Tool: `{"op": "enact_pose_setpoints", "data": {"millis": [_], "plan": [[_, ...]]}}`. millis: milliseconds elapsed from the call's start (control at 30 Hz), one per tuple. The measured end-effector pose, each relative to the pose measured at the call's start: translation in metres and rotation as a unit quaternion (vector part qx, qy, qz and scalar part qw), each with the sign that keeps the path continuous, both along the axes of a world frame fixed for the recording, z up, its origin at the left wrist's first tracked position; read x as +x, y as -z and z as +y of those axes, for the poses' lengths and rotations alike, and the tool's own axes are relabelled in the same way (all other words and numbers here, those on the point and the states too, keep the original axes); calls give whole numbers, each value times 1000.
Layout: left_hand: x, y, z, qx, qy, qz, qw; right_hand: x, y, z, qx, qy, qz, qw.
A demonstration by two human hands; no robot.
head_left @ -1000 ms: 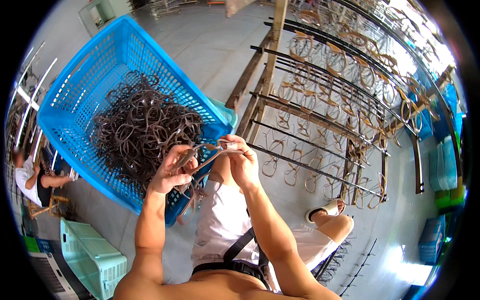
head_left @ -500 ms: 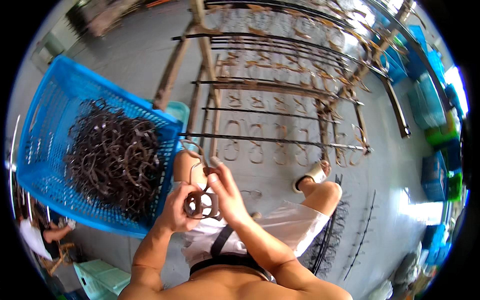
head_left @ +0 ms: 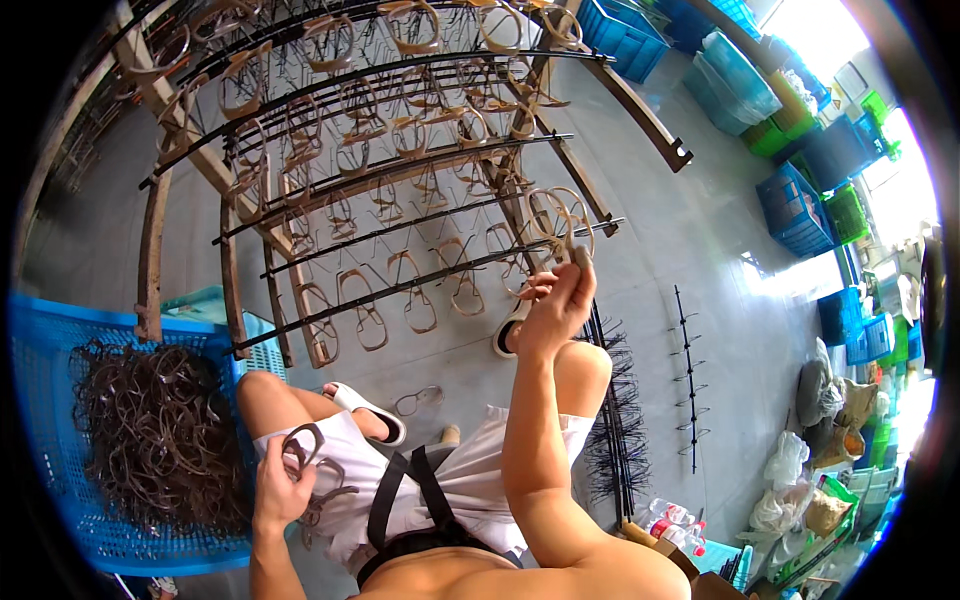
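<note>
My right hand (head_left: pixel 555 300) is raised and grips a pale brown eyeglass frame (head_left: pixel 562 218) at the right end of a black rack bar (head_left: pixel 400 285). Several similar frames hang along the bars of the wooden rack (head_left: pixel 330 150). My left hand (head_left: pixel 280 485) rests over my left thigh and holds a dark eyeglass frame (head_left: pixel 300 445). A blue plastic basket (head_left: pixel 60 330) at my left is filled with a tangle of dark frames (head_left: pixel 155 435). One loose frame (head_left: pixel 418 402) lies on the floor between my legs.
Black pronged bars lie on the grey floor to my right (head_left: pixel 690 380), with a bundle of them by my right knee (head_left: pixel 615 440). Blue and green crates (head_left: pixel 800 200) stand at the far right. Bags and bottles (head_left: pixel 800 500) sit at the lower right.
The view has swung from the basket toward the rack. My hands, together over one frame before, have parted: the right rose to the rack bar, the left dropped to my lap.
</note>
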State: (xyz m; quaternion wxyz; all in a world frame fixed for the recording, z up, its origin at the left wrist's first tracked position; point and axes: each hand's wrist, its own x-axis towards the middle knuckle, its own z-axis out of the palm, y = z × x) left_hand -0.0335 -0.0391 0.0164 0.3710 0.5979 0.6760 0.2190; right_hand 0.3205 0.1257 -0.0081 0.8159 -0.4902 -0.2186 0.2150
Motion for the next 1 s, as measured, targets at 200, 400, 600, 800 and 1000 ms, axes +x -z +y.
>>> {"op": "enact_pose_setpoints", "data": {"millis": [200, 400, 600, 800, 1000], "plan": [[-12, -3, 13, 15, -67, 31, 997, 17, 50, 32, -76, -47, 31, 996], [-90, -17, 18, 171, -221, 116, 953, 17, 48, 36, -28, -123, 96, 987], [-177, -30, 46, 390, -308, 312, 810, 18, 51, 43, 29, -125, 211, 969], [-214, -24, 50, 322, -341, 307, 828, 16, 47, 47, 2, -129, 175, 976], [-184, -29, 45, 344, -310, 295, 836, 10, 46, 48, -10, -78, 147, 986]]}}
